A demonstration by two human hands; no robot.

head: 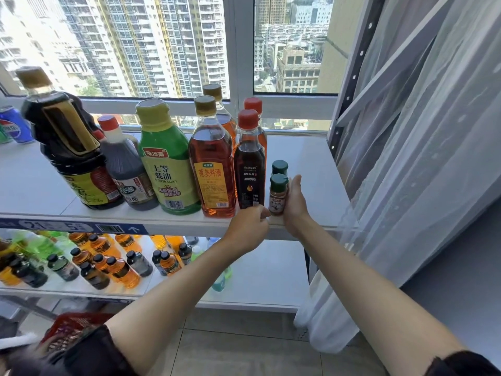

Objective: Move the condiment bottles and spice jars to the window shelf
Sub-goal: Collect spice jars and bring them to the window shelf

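Observation:
A row of condiment bottles stands on the white window shelf point(303, 156): a big dark soy bottle point(67, 147), a vinegar bottle point(127, 169), a green oyster sauce bottle point(168, 164), an amber cooking wine bottle point(212, 169) and a dark oil bottle point(249, 169). A small green-capped spice jar point(278, 195) stands at the shelf's front edge, a second one point(279, 167) behind it. My right hand point(295, 204) cups the front jar's right side. My left hand point(250, 226) touches the jar's lower left with its fingertips.
Two more bottles stand behind the front row. Soda cans point(13, 126) sit at the far left. The lower shelf point(265, 272) holds several small drink bottles. A red basket point(70, 332) is on the floor at lower left. A sheer curtain point(423, 164) hangs right.

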